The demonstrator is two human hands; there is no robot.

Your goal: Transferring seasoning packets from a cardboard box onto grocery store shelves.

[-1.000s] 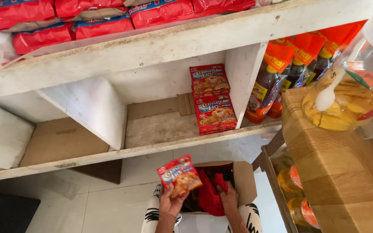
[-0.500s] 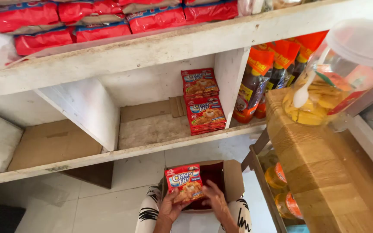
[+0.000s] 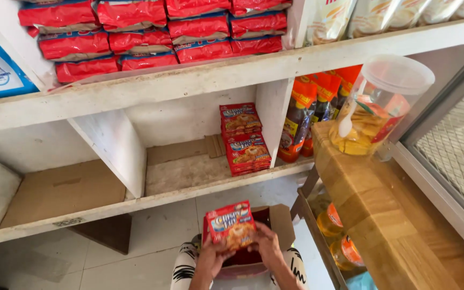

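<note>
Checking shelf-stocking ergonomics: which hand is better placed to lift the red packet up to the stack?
Right hand, probably: it grips the red snack packet on the side beneath the shelved red packets.

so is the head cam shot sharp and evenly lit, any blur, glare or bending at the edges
Head view: mostly sharp, the red packet held by both the left hand and right hand is crisp; daylight is soft and even, with mild shade under the white shelf; faint glare on the plastic jar; wide-angle bending makes the shelf boards splay and tilt toward the edges.
</note>
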